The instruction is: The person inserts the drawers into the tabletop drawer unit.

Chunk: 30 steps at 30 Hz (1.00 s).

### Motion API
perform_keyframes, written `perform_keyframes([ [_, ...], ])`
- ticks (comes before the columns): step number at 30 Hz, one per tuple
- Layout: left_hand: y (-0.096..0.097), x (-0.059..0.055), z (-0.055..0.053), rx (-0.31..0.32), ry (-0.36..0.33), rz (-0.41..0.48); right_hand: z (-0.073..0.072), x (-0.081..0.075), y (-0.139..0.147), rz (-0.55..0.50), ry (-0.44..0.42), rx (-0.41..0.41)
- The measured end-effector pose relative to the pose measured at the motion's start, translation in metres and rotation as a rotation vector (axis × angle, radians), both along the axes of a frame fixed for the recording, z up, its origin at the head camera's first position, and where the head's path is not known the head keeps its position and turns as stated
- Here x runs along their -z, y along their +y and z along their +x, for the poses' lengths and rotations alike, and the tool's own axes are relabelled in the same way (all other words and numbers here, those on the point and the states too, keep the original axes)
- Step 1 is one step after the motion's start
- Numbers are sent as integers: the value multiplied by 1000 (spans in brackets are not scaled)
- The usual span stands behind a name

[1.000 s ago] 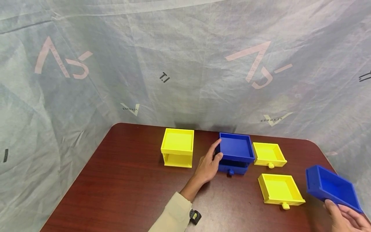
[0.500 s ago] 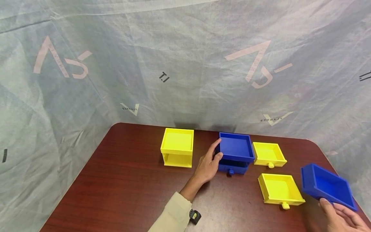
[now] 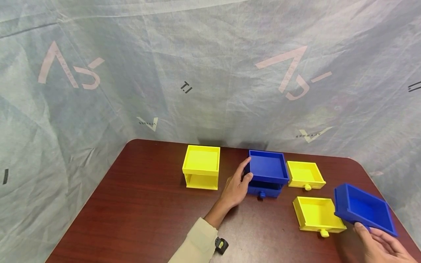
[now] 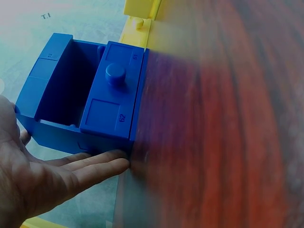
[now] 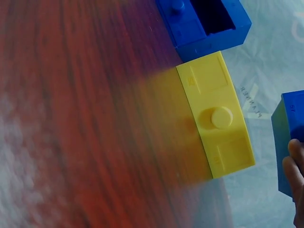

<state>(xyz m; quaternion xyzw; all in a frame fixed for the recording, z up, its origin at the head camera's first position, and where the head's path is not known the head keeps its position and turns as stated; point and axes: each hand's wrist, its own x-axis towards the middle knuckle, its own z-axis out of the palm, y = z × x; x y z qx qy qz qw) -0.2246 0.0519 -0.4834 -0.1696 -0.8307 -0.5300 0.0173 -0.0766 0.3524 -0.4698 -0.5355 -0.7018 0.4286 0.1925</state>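
Note:
A small blue drawer cabinet (image 3: 268,166) stands near the table's back edge. Its lower drawer (image 4: 107,102) is in place, and the slot above it is vacant. My left hand (image 3: 235,190) rests against the cabinet's left side, its fingers extended along the wall in the left wrist view. At the right, my right hand (image 3: 383,246) grips a loose blue drawer (image 3: 366,210) at its front and holds it tilted above the table. Only part of that drawer shows in the right wrist view; its knob is mostly hidden by the fingers.
A yellow cabinet (image 3: 201,160) with an unfilled slot stands left of the blue one. Two loose yellow drawers lie on the table (image 3: 138,204): a rear drawer (image 3: 304,173) beside the blue cabinet and a front drawer (image 3: 317,215). A grey fabric sheet (image 3: 210,73) hangs behind.
My right hand has carried the blue drawer leftward and slightly up in the head view, nearer the front yellow drawer. The left hand and both cabinets have stayed where they were.

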Motion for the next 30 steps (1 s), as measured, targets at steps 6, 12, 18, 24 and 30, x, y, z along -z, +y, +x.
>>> perform_keyframes([
  [6, 0, 0, 0, 0, -4, -5, 1, 2, -1, 3, 40, -29],
  [12, 1, 1, -1, 0, -7, -1, 0, 2, -1, 32, 63, -66],
  [18, 2, 1, -2, 8, 5, 0, 0, -2, -6, 52, 88, -109],
  [24, 2, 1, -2, 6, 10, -2, -1, -6, -20, 74, 200, -126],
  [30, 0, 2, -1, 10, 9, -1, 0, -5, -30, 55, 285, -133],
])
